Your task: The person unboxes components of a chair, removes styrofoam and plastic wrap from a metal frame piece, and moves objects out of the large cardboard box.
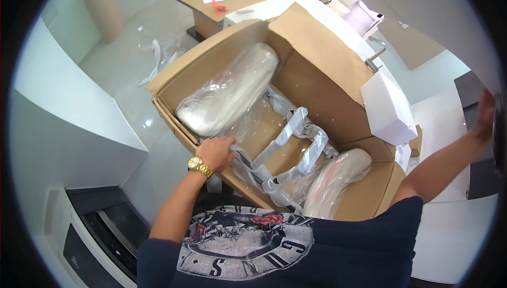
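My left hand (215, 152), with a gold watch on its wrist, is closed over the near rim of a large open cardboard box (322, 85). Its fingers reach inside beside loose clear plastic. A long cream padded piece in clear film (232, 90) lies at the box's left end, and a similar wrapped piece (338, 180) lies at the right end. Between them sits a frame wrapped in grey-white foam (288, 135). At the far right my right hand (485, 112) is raised, blurred, near the lower edge of a large pale grey curved thing (422, 8); its grip is unclear.
The box rests against a white counter with a tap (374, 58). A white block-shaped package (388, 108) stands by its right wall. Beyond, a table (240, 3) bears white padded pieces and paper. Plastic film (157, 58) lies on the floor; a cardboard piece (100, 8) stands farther back.
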Tool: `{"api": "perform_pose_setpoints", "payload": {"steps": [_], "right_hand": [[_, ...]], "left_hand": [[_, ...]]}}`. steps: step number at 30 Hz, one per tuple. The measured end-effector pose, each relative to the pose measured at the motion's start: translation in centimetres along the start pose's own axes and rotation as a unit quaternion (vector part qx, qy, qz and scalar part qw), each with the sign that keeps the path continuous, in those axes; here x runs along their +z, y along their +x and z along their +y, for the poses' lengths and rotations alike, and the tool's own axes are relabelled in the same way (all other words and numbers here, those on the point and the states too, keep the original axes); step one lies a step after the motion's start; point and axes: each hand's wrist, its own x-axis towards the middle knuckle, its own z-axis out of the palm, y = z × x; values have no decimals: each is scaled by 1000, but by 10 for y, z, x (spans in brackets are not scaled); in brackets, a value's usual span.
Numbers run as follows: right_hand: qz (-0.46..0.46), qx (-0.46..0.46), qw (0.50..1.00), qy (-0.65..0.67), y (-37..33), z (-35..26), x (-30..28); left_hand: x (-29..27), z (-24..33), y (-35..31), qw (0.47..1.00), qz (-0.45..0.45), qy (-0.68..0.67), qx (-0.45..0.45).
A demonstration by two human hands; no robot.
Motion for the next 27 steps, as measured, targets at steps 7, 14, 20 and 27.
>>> {"api": "perform_pose_setpoints", "payload": {"steps": [7, 14, 20, 27], "right_hand": [[5, 91, 996, -16, -152, -81, 214], [-36, 69, 994, 73, -271, -102, 333], [-79, 74, 994, -2, -293, -83, 362], [-92, 238, 967, 15, -318, -104, 312]], "left_hand": [[-3, 3, -6, 1000, 14, 3, -7], [-6, 6, -4, 1000, 26, -6, -4], [-8, 11, 4, 1000, 14, -26, -8], [-11, 20, 0, 999, 24, -35, -29]]}}
